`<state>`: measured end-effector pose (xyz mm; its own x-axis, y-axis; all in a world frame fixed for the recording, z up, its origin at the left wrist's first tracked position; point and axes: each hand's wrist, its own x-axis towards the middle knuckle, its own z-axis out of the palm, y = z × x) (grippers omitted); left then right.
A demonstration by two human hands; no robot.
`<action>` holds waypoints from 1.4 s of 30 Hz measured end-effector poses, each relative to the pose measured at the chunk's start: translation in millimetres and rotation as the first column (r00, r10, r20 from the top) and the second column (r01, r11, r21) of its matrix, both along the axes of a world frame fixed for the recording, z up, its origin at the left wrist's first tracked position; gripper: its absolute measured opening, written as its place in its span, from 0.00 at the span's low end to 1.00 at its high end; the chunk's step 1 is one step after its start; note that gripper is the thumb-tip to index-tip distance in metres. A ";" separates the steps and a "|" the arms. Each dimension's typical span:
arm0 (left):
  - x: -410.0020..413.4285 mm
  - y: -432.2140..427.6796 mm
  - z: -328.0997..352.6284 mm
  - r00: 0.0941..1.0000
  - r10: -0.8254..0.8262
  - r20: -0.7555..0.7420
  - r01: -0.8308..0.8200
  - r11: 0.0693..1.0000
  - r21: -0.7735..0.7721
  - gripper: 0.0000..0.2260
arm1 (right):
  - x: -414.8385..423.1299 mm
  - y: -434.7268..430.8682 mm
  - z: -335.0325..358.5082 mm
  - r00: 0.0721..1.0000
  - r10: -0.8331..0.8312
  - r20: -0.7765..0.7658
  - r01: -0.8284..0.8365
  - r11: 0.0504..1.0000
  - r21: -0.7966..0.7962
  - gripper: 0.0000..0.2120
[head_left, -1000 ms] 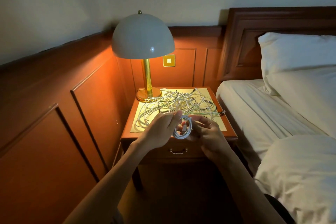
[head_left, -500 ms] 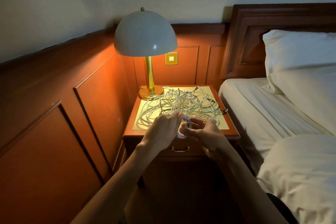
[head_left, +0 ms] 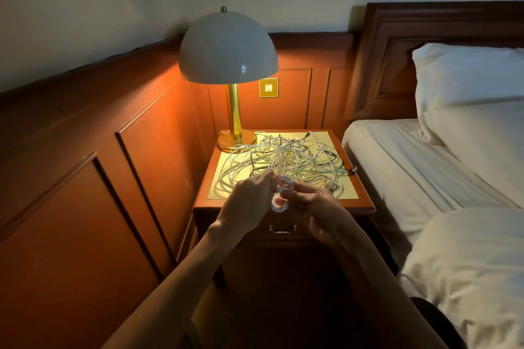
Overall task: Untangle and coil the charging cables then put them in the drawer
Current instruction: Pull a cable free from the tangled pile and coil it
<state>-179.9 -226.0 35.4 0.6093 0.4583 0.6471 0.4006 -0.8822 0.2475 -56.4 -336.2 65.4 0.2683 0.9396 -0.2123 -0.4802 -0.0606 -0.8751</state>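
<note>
Pinching small white coil [head_left: 280,204] between left hand [head_left: 249,201] and right hand [head_left: 319,207], 6 o'clock edge of counter [head_left: 348,193]; hands closer than second ago, wrap likely finishing. Cable tangle [head_left: 283,159] at 12 o'clock; drawer [head_left: 303,231] shut.

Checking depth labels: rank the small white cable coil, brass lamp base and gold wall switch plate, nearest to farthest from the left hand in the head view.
1. Small white cable coil, pinched by the left hand.
2. Brass lamp base, at the nightstand's back left.
3. Gold wall switch plate, on the panelling behind.
</note>
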 end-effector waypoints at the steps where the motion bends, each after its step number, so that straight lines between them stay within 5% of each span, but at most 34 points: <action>1: -0.2 1.2 -1.0 1.000 -0.004 -0.001 0.004 1.000 -0.009 0.20 | 0.1 0.3 -0.9 1.000 0.010 -0.006 -0.010 1.000 -0.013 0.11; 10: 1.3 8.4 -4.0 0.996 -0.026 -0.090 0.026 1.000 -0.004 0.10 | -5.8 7.2 -11.1 0.996 0.007 0.092 -0.001 0.998 -0.063 0.16; 13: 1.6 10.1 -5.5 0.995 0.008 -0.101 -0.008 1.000 0.000 0.14 | -3.2 5.6 -12.7 0.941 -0.025 0.338 0.044 0.998 -0.049 0.09; 17: 3.5 8.4 -12.0 0.993 0.057 -0.108 -0.055 0.998 0.022 0.15 | -5.1 16.9 -22.7 0.547 0.011 0.837 0.172 0.977 -0.125 0.01; 19: 4.7 8.0 -12.3 0.993 0.068 -0.097 -0.069 0.998 -0.007 0.15 | -11.6 23.0 -24.5 0.337 0.090 0.937 0.266 0.946 -0.186 0.09; 22: 9.5 2.7 -12.5 0.997 0.058 -0.046 -0.064 0.986 -0.154 0.15 | -18.8 27.7 -24.0 0.198 0.107 0.974 0.338 0.925 -0.170 0.15; 25: 19.3 2.6 -8.3 0.995 0.084 -0.063 -0.104 0.752 -0.650 0.15 | -17.2 31.9 -24.2 0.077 0.182 0.980 0.318 0.927 -0.197 0.12; 28: 32.3 5.6 -8.0 0.976 0.197 -0.089 -0.191 0.594 -0.782 0.12 | -15.5 33.3 -19.4 -0.032 0.255 0.966 0.250 0.938 -0.240 0.12; 32: 49.5 7.0 -5.5 0.953 0.303 0.025 -0.159 0.568 -0.807 0.21 | -15.6 31.7 -18.1 -0.042 0.202 0.978 0.269 0.945 -0.184 0.10; 35: 59.3 18.9 -3.1 0.947 0.319 0.041 -0.174 0.614 -0.770 0.18 | -16.5 29.1 -24.5 -0.006 0.205 0.979 0.317 0.929 -0.193 0.13; 40: 72.7 32.2 -1.7 0.965 0.262 -0.017 -0.165 0.556 -0.814 0.15 | -7.4 35.4 -30.3 0.280 0.166 0.946 0.313 0.915 -0.253 0.22; 42: 76.3 32.9 -1.9 0.965 0.262 -0.025 -0.175 0.571 -0.802 0.14 | -4.9 38.4 -31.9 0.487 0.122 0.865 0.289 0.912 -0.291 0.23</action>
